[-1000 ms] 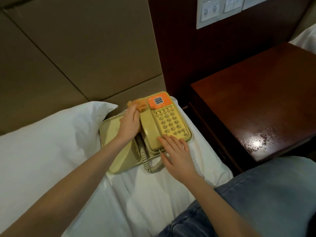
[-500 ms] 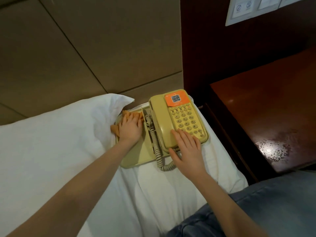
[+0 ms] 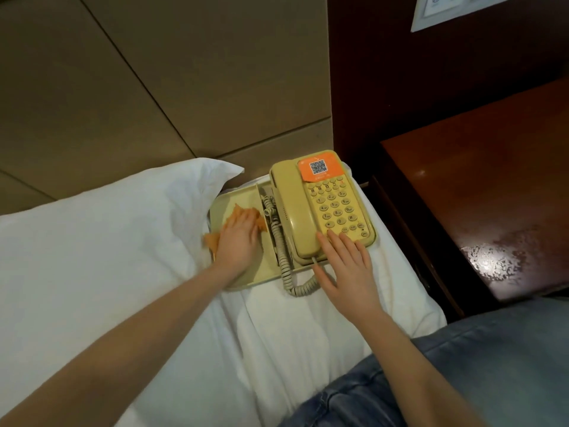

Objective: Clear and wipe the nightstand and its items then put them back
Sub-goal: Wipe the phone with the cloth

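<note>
Risk of snagging cord [image 3: 278, 241] at 3 o'clock of cloth [image 3: 241, 212] and yanking handset [image 3: 292, 211] off, or rocking tray [image 3: 235, 195] on soft bed [image 3: 292, 328]; left hand [image 3: 238, 240] pressed flat on cloth, right hand [image 3: 348, 266] spread flat on 6 o'clock edge of phone [image 3: 335, 208], all at 9 o'clock of surface [image 3: 477, 195].

Cloth [image 3: 212, 240] mostly hidden under the left hand [image 3: 238, 241] — nightstand [image 3: 492, 195] cut off at right edge.
</note>
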